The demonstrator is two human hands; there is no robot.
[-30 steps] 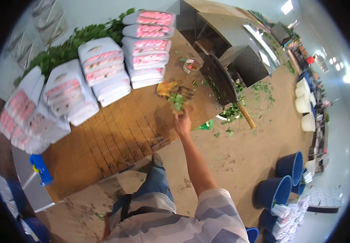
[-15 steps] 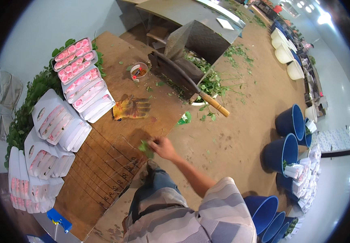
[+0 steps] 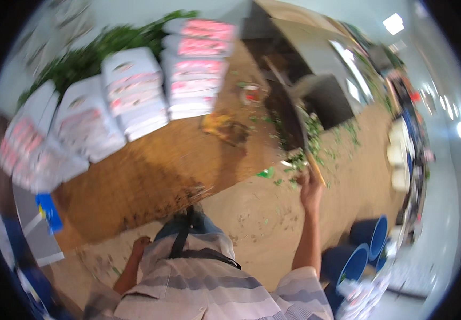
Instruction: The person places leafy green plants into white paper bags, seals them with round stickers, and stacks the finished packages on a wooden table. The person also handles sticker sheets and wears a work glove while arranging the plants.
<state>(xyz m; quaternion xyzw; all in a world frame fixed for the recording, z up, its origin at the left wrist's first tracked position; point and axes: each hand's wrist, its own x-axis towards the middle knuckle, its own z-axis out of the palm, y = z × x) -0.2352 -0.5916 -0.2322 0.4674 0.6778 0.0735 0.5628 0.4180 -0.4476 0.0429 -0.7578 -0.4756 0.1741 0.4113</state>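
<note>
Down in the head view, the right grip, a bare hand, is at the lower part of a pale wooden handle, overlapping it; blur hides how far its fingers are bent, so I cannot tell whether they have closed around the wood. That handle belongs to a long dark blade, which lies slantwise along the right end of the brown counter, its handle pointing toward the person. Beside the person's waist, on the left, hangs the left grip, well apart from the blade and near the counter's front edge; it is too blurred to tell how far open it is or whether it has hold of anything.

Near the blade, on the counter, stand a small clear tub with something red in it and, closer to the middle, a yellow and dark glove lying flat. Along the back, white-wrapped bundles of pink roses are stacked in leaning piles, with green foliage behind them. A blue tool sits at the left end. Cut leaves litter the floor past the blade, and blue buckets stand to the right.
</note>
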